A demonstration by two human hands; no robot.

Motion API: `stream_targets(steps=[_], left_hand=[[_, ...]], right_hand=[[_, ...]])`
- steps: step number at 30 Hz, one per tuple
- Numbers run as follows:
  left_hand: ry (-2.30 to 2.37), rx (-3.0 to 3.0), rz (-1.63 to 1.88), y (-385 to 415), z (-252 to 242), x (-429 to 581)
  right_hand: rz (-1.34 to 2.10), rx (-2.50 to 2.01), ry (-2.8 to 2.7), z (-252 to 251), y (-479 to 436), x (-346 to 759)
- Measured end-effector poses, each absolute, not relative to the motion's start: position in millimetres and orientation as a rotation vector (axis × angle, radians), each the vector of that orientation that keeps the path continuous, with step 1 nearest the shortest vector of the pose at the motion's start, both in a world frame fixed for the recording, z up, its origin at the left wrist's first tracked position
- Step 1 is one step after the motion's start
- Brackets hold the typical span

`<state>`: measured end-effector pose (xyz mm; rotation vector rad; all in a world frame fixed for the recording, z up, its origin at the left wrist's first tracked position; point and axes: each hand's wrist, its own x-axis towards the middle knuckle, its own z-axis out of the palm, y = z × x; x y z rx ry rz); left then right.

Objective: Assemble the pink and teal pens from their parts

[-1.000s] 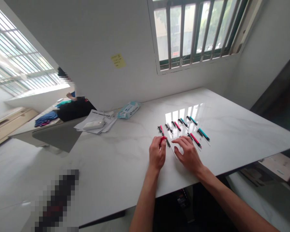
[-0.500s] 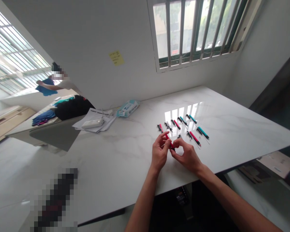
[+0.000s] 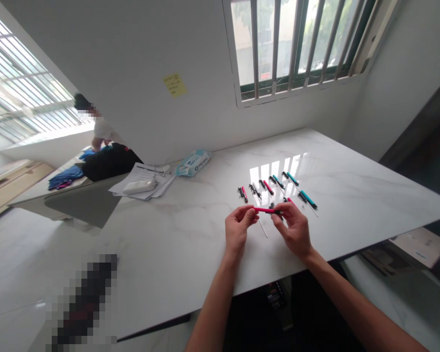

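Observation:
Between my two hands a red pen barrel (image 3: 264, 210) with a black end lies roughly level above the table. My left hand (image 3: 239, 224) pinches its red left end. At the black right end, the fingers of my right hand (image 3: 292, 225) are closed round it. A thin white refill (image 3: 263, 228) lies on the table below the barrel. Beyond my hands are several sets of pen parts, among them a red barrel (image 3: 268, 187), a teal barrel (image 3: 308, 199) and black pieces (image 3: 240, 192). My right hand partly covers another red set.
The white marble-look table (image 3: 190, 244) runs to the wall under a barred window. A wet-wipes pack (image 3: 194, 164) and papers (image 3: 165, 188) with a white device (image 3: 141, 186) lie at the back left. Farther left, a person (image 3: 104, 129) leans over piled clothes (image 3: 68, 177).
The red barrel has turned from steeply slanted to nearly level, and my right hand has shifted slightly up and right. The white refill now shows below. The other person has lowered the blue cloth.

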<state>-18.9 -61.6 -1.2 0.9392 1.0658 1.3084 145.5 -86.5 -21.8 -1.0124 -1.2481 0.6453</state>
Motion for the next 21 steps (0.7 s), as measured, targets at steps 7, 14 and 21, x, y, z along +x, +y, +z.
stream_targets(steps=[7,14,21], left_hand=[[0.993,0.745,1.147,-65.1,2.7,-14.9],[0.989,0.717,1.104,-65.8,3.7,-14.8],[1.014,0.739,1.143,-64.1,2.5,-18.7]], right_hand=[[0.917,-0.955,-1.032,-19.8,-84.4,153.8],[0.868,-0.943,-1.0,-17.2,-83.4,152.2],[0.743,-1.0,-1.017,-23.6,-81.5,154.4]])
